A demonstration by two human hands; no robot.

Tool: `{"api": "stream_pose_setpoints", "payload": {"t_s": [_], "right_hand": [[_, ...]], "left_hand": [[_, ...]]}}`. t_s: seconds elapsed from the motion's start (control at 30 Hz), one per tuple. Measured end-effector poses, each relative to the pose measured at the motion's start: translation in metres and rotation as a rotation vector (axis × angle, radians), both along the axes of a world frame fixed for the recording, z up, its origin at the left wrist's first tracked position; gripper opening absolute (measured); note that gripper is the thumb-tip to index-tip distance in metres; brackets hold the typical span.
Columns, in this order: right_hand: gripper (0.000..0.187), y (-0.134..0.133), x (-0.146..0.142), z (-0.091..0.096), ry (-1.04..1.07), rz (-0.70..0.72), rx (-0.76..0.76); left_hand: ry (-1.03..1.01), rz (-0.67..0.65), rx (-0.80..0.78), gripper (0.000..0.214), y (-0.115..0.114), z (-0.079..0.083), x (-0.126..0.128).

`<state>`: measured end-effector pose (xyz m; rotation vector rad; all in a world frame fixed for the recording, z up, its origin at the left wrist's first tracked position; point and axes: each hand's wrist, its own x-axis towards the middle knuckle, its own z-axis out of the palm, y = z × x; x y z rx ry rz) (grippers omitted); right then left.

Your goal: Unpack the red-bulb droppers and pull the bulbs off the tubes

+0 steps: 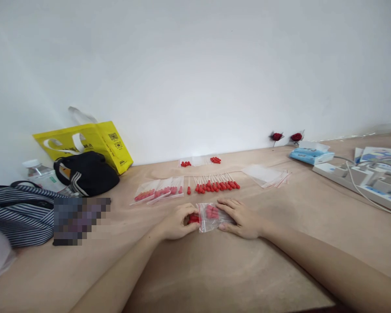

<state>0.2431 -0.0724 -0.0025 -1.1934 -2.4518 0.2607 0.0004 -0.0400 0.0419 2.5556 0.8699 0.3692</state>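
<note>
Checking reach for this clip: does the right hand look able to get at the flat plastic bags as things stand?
Probably yes: the flat plastic bags lie ahead and to the right of the right hand, with only tabletop between, though its fingers now touch the small bag.

I see open bench (299, 200) R of the right hand (243, 217), up to the power strip (329, 176) & its cable (354, 187). Straight ahead, red-headed sticks (218, 186) block, w/ filled bags (164, 191) just L; thin gap behind, then red clusters (216, 160) by the wall (215, 87). Far L's jammed w/ striped cloth (16, 213) & black bundle (94, 171).
</note>
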Motion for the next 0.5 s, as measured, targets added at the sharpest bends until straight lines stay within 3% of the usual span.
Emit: {"api": "stream_pose_setpoints", "payload": {"t_s": [0.2,0.37,0.5], "right_hand": [[0.068,0.000,0.000,-0.001,-0.010,-0.005,0.000],[0.069,0.000,0.001,0.002,-0.017,-0.006,-0.004],[0.069,0.000,0.000,0.003,-0.031,-0.007,-0.007]], "left_hand": [[0.203,0.074,0.085,0.012,-0.005,0.013,-0.001],[0.436,0.183,-0.157,0.012,-0.005,0.031,-0.019],[0.385,0.153,-0.226,0.018,-0.004,0.029,-0.007]]}}
